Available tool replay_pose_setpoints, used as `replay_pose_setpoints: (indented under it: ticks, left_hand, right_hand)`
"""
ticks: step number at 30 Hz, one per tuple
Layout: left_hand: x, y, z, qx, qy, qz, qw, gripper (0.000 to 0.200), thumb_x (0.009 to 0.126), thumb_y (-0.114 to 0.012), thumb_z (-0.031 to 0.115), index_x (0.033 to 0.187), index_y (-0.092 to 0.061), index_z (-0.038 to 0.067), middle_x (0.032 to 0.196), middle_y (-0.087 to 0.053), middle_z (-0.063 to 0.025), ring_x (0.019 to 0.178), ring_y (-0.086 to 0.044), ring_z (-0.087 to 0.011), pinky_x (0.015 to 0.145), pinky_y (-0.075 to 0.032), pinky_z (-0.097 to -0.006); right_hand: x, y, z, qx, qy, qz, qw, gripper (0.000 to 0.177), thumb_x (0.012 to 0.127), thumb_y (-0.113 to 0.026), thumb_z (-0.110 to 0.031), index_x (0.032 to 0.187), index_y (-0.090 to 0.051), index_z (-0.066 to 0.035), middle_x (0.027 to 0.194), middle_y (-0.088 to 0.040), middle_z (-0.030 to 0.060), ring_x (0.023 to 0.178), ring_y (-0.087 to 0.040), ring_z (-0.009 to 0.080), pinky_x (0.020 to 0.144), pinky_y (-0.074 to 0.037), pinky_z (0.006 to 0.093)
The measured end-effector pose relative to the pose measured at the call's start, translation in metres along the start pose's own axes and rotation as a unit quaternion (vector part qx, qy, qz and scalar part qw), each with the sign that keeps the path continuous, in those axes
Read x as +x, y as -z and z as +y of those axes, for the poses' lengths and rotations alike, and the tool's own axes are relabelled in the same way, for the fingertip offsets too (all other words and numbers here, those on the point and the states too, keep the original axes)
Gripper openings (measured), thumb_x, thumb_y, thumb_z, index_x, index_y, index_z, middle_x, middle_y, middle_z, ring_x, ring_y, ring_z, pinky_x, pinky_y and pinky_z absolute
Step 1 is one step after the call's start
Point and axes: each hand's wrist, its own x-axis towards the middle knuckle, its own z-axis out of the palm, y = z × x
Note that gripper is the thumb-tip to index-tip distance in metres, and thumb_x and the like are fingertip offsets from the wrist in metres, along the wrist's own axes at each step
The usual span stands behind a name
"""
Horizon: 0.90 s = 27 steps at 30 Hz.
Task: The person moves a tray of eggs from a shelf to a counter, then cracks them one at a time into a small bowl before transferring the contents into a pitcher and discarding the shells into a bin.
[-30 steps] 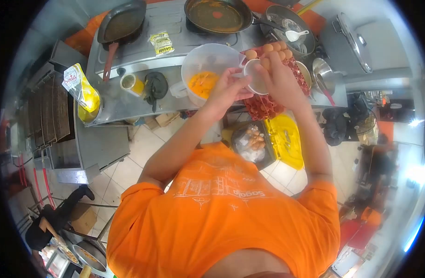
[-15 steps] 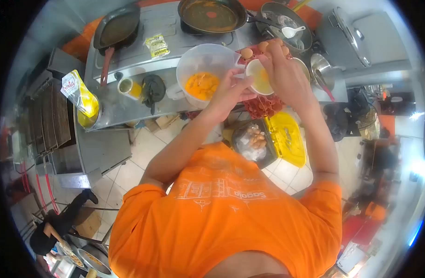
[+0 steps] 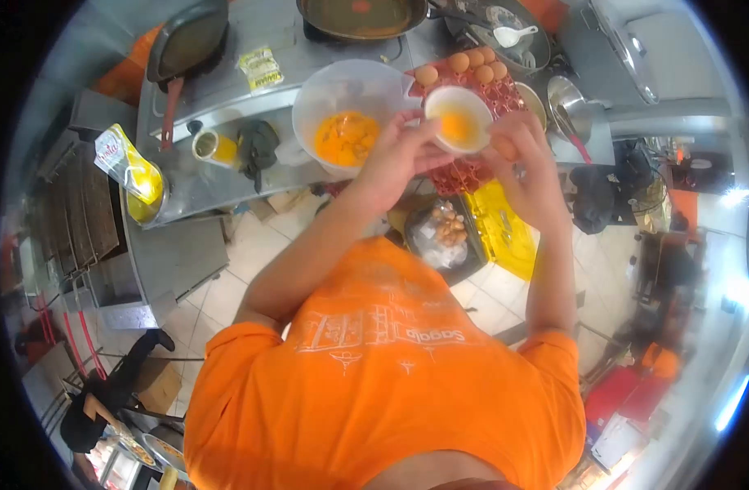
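Observation:
My left hand (image 3: 401, 153) grips the near left side of a small white bowl (image 3: 436, 100). Raw egg with a yellow yolk (image 3: 454, 124) lies in the bowl. At the bowl's right rim, my right hand (image 3: 528, 167) has its fingers closed around a brown eggshell (image 3: 505, 148); the hand partly hides it. To the left stands a large translucent plastic jug (image 3: 329, 84) with several orange-yellow yolks (image 3: 346, 139) in it. Behind and beneath the bowl is a red egg tray (image 3: 505, 96) with several brown eggs (image 3: 459, 62) along its back part.
Below the counter, a dark bin (image 3: 472, 265) holds eggshells beside a yellow lid (image 3: 502, 229). Pans (image 3: 187, 49) sit on the stove at the back. An oil pouch (image 3: 133, 167) stands at the left. Another person (image 3: 105, 400) is at the lower left.
My right hand has moved down from above the bowl to its right side, with the eggshell now showing in its fingers. The yolk now shows clearly in the bowl. The whole view has shifted slightly.

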Motion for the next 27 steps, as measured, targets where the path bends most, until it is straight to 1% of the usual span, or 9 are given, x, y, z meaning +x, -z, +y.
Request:
replay_pose_setpoints:
  ticks: [2,4,8,13,16,20,22,25,27]
  left_hand:
    - [-0.004,0.002,0.009,-0.024,-0.034,0.008,0.999,0.041,0.099,-0.060,0.022,0.130,-0.045,0.000,0.122,-0.061,-0.0169,0.112,-0.065,-0.0334,0.096,-0.056,-0.0409]
    - [-0.009,0.010,0.022,-0.028,-0.042,0.008,0.999,0.038,0.099,-0.059,0.022,0.128,-0.048,0.000,0.122,-0.063,-0.0180,0.111,-0.066,-0.0354,0.098,-0.056,-0.0417]
    - [-0.025,0.025,0.053,-0.018,-0.075,0.030,0.997,0.040,0.099,-0.059,0.021,0.132,-0.046,0.002,0.128,-0.059,-0.0174,0.113,-0.064,-0.0340,0.096,-0.057,-0.0407]
    - [-0.034,0.054,0.077,0.311,-0.216,0.189,0.906,0.050,0.093,-0.069,0.015,0.135,-0.045,0.003,0.117,-0.059,-0.0111,0.107,-0.065,-0.0237,0.092,-0.058,-0.0363]
    - [-0.036,0.053,0.084,0.427,-0.215,0.224,0.849,0.056,0.089,-0.074,0.015,0.135,-0.045,0.005,0.113,-0.057,-0.0090,0.106,-0.064,-0.0211,0.089,-0.059,-0.0350]
    - [-0.025,0.074,0.068,0.533,-0.299,0.236,0.755,0.054,0.083,-0.078,0.011,0.129,-0.052,0.004,0.117,-0.055,-0.0120,0.111,-0.062,-0.0226,0.089,-0.059,-0.0338]
    - [-0.032,0.068,0.069,0.550,-0.294,0.249,0.741,0.054,0.080,-0.079,0.009,0.128,-0.053,0.005,0.118,-0.054,-0.0124,0.112,-0.062,-0.0248,0.090,-0.058,-0.0352]
    - [-0.032,0.073,0.065,0.592,-0.309,0.244,0.703,0.054,0.081,-0.079,0.010,0.128,-0.054,0.007,0.121,-0.054,-0.0131,0.111,-0.061,-0.0275,0.092,-0.058,-0.0361]
    - [-0.035,0.071,0.067,0.578,-0.311,0.246,0.714,0.054,0.081,-0.079,0.010,0.128,-0.053,0.006,0.121,-0.054,-0.0129,0.111,-0.061,-0.0272,0.092,-0.058,-0.0360]
  right_hand:
    - [-0.027,0.009,0.009,0.025,-0.052,-0.005,0.998,0.021,0.089,-0.065,-0.004,0.109,-0.059,-0.002,0.094,-0.056,0.0121,0.090,-0.059,0.0314,0.081,-0.049,0.0391]
    - [-0.062,0.015,0.036,0.061,-0.246,-0.128,0.959,0.026,0.089,-0.067,-0.011,0.112,-0.061,-0.002,0.107,-0.061,0.0127,0.099,-0.062,0.0322,0.085,-0.049,0.0399]
    - [-0.117,0.016,0.103,-0.087,-0.208,-0.232,0.946,0.035,0.088,-0.070,-0.020,0.118,-0.064,-0.003,0.111,-0.067,0.0147,0.101,-0.066,0.0327,0.083,-0.051,0.0392]
    - [-0.015,0.005,0.173,-0.059,-0.328,-0.019,0.942,0.042,0.089,-0.068,-0.034,0.119,-0.068,-0.005,0.099,-0.072,0.0216,0.099,-0.068,0.0372,0.086,-0.053,0.0441]
    - [0.048,-0.042,0.253,-0.174,-0.209,0.149,0.951,0.046,0.089,-0.066,-0.040,0.119,-0.068,-0.005,0.100,-0.071,0.0227,0.099,-0.068,0.0394,0.086,-0.053,0.0450]
    - [0.088,-0.057,0.290,-0.162,-0.295,0.059,0.940,0.043,0.087,-0.068,-0.041,0.112,-0.072,-0.006,0.099,-0.070,0.0261,0.101,-0.067,0.0409,0.088,-0.053,0.0449]
    - [0.094,-0.055,0.276,-0.150,-0.317,0.065,0.934,0.038,0.084,-0.071,-0.039,0.101,-0.075,-0.006,0.092,-0.071,0.0254,0.098,-0.070,0.0322,0.086,-0.055,0.0395]
    - [0.080,-0.039,0.292,-0.019,-0.405,0.082,0.911,0.038,0.086,-0.071,-0.032,0.112,-0.071,-0.004,0.097,-0.071,0.0209,0.093,-0.071,0.0236,0.082,-0.056,0.0340]
    - [0.062,-0.040,0.304,0.413,-0.285,0.283,0.817,0.045,0.090,-0.069,-0.024,0.126,-0.058,-0.001,0.103,-0.067,0.0139,0.089,-0.069,0.0187,0.077,-0.056,0.0299]
